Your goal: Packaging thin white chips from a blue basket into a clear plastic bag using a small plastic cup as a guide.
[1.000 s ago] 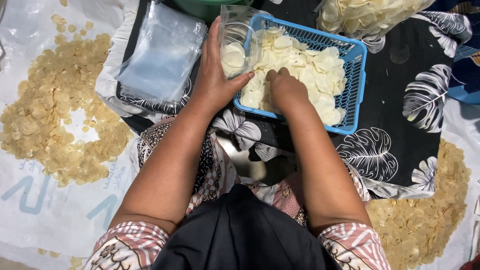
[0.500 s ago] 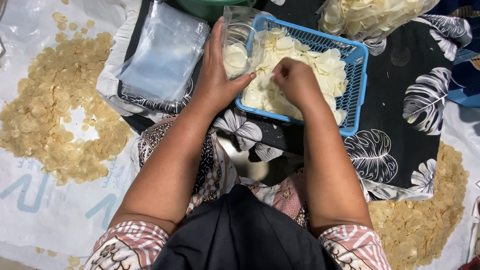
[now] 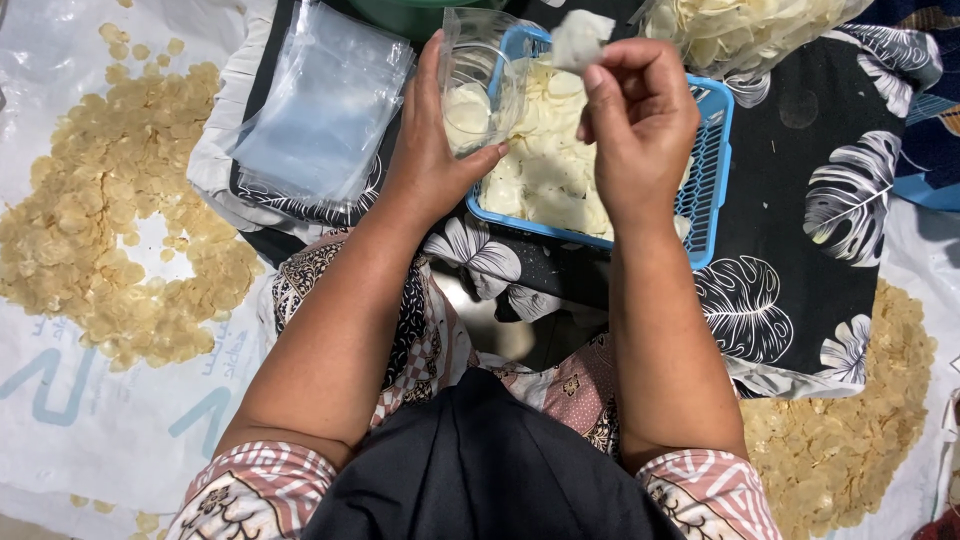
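Nearest you: dark apron over a patterned lap, both forearms running forward from patterned sleeves.

Your left hand [image 3: 432, 150]: fingers and thumb closed around a small clear plastic bag [image 3: 480, 75], held upright with its mouth open; a few pale round chips sit in the bottom. The bag overlaps the near-left corner of the basket.

Your right hand [image 3: 640, 120]: raised above the basket, fingertips pinched shut on a pale thin chip [image 3: 582, 38], which sticks up past the knuckles, just right of the bag's mouth.

Below both hands: a blue slotted plastic basket [image 3: 712, 150], rectangular, filled with pale flat chips. Its near rim runs just beyond your wrists; its right wall is bare and apart from your right hand.

Left of the basket: a stack of flat clear plastic bags [image 3: 325, 105], lying on the black cloth with white leaf print [image 3: 800, 190], close beside your left wrist.

Far left: a loose spread of yellowish dried chips [image 3: 120, 210] on a white plastic sheet [image 3: 90, 420], well apart from your arm.

Near right: another spread of the same yellowish chips [image 3: 850, 420] past the cloth's edge.

Farthest: a clear bag of pale chips [image 3: 740, 25] beyond the basket's far-right corner.
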